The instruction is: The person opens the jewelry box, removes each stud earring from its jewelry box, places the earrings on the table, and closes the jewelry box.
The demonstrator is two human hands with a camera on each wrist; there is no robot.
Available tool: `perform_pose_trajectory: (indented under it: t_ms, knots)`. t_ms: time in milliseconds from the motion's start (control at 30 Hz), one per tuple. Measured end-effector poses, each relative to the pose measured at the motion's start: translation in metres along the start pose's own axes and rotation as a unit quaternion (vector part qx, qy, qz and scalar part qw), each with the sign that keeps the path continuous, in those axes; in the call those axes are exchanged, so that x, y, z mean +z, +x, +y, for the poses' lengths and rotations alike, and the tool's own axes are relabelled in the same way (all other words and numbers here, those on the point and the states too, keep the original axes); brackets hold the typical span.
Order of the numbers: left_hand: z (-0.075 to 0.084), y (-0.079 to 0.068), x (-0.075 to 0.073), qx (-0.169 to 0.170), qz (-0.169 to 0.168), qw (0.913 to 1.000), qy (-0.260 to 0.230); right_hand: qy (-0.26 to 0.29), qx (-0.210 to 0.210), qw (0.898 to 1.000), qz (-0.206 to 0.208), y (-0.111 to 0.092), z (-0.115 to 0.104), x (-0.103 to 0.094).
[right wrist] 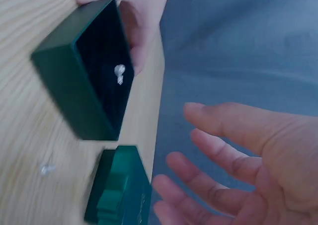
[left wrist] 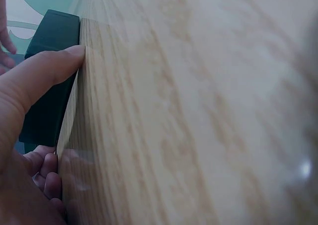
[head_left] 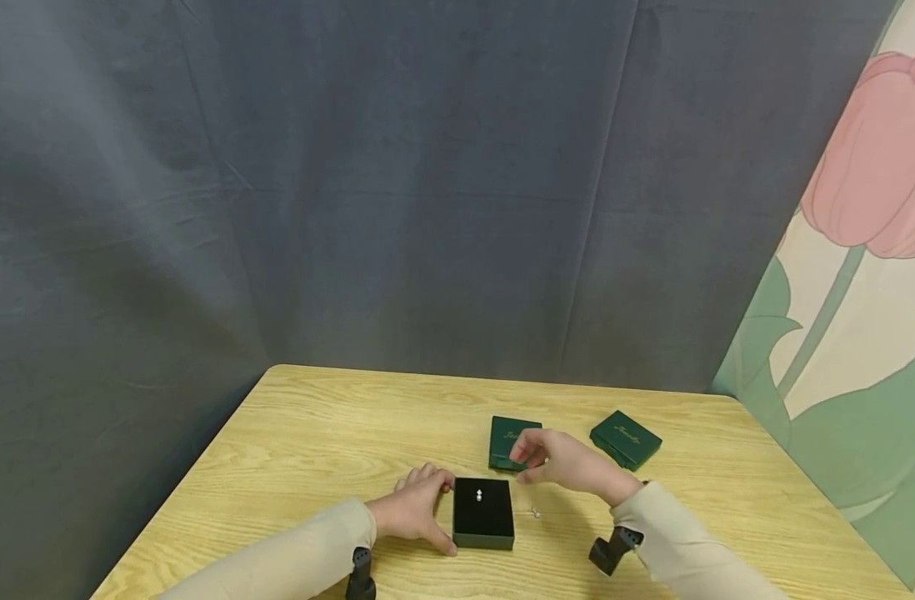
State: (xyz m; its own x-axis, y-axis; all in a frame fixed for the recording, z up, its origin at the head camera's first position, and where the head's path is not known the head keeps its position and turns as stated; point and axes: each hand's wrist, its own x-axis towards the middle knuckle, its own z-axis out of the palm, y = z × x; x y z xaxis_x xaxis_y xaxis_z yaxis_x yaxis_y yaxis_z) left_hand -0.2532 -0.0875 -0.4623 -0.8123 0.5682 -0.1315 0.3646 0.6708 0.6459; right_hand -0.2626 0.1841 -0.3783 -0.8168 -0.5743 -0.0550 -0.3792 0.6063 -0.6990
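A dark green jewelry box (head_left: pixel 484 541) with black lining stands uncovered on the table. A small sparkling earring (head_left: pixel 479 496) sits in its lining, near the far side. My left hand (head_left: pixel 412 507) holds the box at its left side, thumb (left wrist: pixel 54 66) at the near corner and fingers (left wrist: pixel 47 173) at the far one. To the right of the box a second small earring (head_left: pixel 536 512) lies on the wood, blurred in the right wrist view. My right hand (head_left: pixel 562 462) hovers above and beyond that earring, fingers loosely bent and holding nothing.
A green lid or box (head_left: pixel 505 434) with gold lettering lies behind the open box, partly covered by my right hand. Farther right is another green box (head_left: pixel 627 439) with gold lettering. A grey curtain (head_left: pixel 427 208) hangs behind the wooden table (head_left: pixel 337 417).
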Motion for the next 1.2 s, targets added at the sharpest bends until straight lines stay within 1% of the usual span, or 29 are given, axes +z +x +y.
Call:
perform_pose_trajectory:
  t_ms: [167, 367, 467, 567, 733, 900, 1033, 1200]
  knots:
    - [0.002, 0.000, 0.001, 0.006, 0.009, 0.9999, 0.003, 0.025, -0.018, 0.999, 0.028, 0.006, -0.008, 0.007]
    - [0.002, 0.000, 0.001, 0.003, 0.007, 1.0000, -0.001, 0.048, -0.026, 0.997, 0.046, 0.014, -0.007, 0.029]
    - [0.002, 0.000, 0.000, 0.002, 0.005, 1.0000, -0.001, 0.042, -0.031, 0.998, 0.040, 0.019, -0.003, 0.040]
    - [0.002, -0.001, 0.000, 0.001, 0.004, 1.0000, -0.001, 0.032, -0.026, 0.999, 0.027, 0.022, 0.001, 0.049]
    - [0.003, -0.001, 0.000, 0.001, 0.004, 1.0000, 0.002, 0.013, -0.015, 1.000, 0.013, 0.026, 0.007, 0.058]
    - [0.002, -0.001, 0.000, 0.003, 0.002, 1.0000, 0.004, -0.007, -0.013, 1.000, 0.013, 0.027, 0.011, 0.062]
    - [0.002, -0.001, 0.000, 0.004, 0.002, 1.0000, 0.004, -0.020, -0.013, 1.000, 0.020, 0.027, 0.009, 0.062]
    - [0.003, -0.001, -0.002, 0.001, -0.001, 1.0000, 0.001, -0.034, -0.001, 0.999, 0.025, 0.027, 0.006, 0.064]
